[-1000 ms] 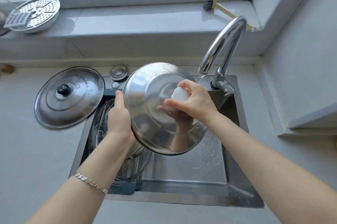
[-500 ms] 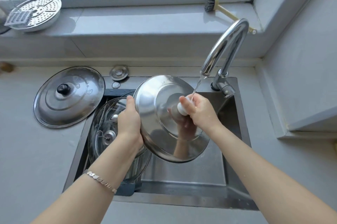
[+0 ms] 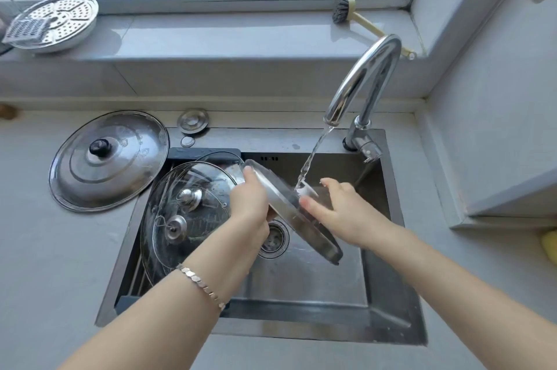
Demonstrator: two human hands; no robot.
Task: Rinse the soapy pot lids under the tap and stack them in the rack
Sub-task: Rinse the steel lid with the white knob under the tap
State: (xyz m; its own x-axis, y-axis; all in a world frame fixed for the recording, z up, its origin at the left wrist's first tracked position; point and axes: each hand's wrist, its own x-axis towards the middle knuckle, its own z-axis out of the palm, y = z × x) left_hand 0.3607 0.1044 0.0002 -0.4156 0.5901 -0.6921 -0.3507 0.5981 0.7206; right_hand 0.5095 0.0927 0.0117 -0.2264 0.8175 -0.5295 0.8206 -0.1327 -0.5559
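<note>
A steel pot lid [image 3: 304, 225] with a white knob [image 3: 308, 189] is held nearly edge-on over the sink [image 3: 388, 288], under the stream from the tap [image 3: 361, 80]. My left hand [image 3: 250, 204] grips its left rim, thumb on the edge. My right hand [image 3: 340, 210] lies on the lid's top face beside the knob, fingers fairly straight. Water lands on the knob. A glass lid [image 3: 187, 213] leans in the rack [image 3: 132, 276] at the sink's left side. A large steel lid [image 3: 108, 158] with a black knob lies on the counter at the left.
A small round sink plug [image 3: 193, 121] lies behind the sink. A perforated steamer plate [image 3: 57, 23] and a dish brush [image 3: 358, 18] rest on the window sill. The drain strainer [image 3: 274, 238] shows in the basin. Something yellow [image 3: 548, 244] sits at the right edge.
The lid has dropped lower into the sink and tipped from face-on to nearly edge-on. My right hand let go of the knob and now lies beside it. Water now runs stronger.
</note>
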